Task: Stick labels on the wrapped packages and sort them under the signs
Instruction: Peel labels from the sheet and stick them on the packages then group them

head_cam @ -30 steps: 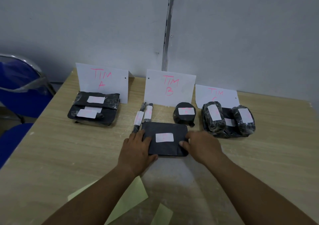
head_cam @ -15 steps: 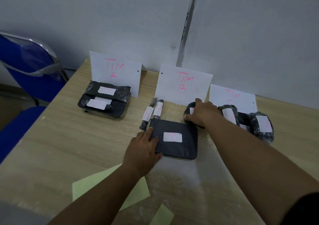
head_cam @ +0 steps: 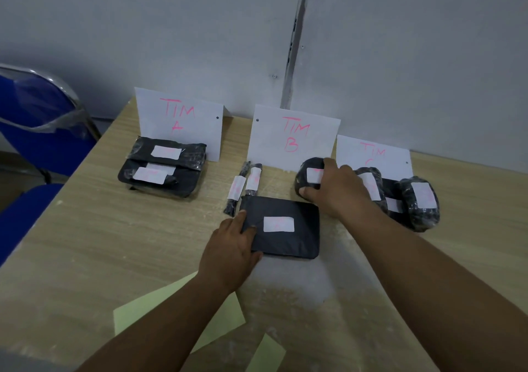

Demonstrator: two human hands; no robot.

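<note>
- Right grip (head_cam: 334,188) clamped on the round package (head_cam: 307,176), fingers over the top, thumb on the near side.
- Left grip (head_cam: 228,246) laid on the left edge of the flat package (head_cam: 288,237), fingers straight on top, thumb by the near edge, not curled round it.
- Round package right in front of the TIM B sign (head_cam: 291,137), white label facing up; hard to tell if lifted or resting.
- Flat package lying on the desk (head_cam: 114,243), just in front of the round one, with a white label (head_cam: 278,224) in its middle.
- Two thin wrapped sticks (head_cam: 244,184) side by side, left of the round package, also under TIM B, each with a white label.
- Stack of flat black packages (head_cam: 163,171) under the TIM A sign (head_cam: 180,120), labels on top.
- Lumpy shiny packages (head_cam: 420,200) under the TIM C sign (head_cam: 371,153), just beside the right grip.
- Pale green paper sheets (head_cam: 148,311) near the front of the desk, partly under the left arm.
- Blue chair (head_cam: 34,108) off to the left of the desk.
</note>
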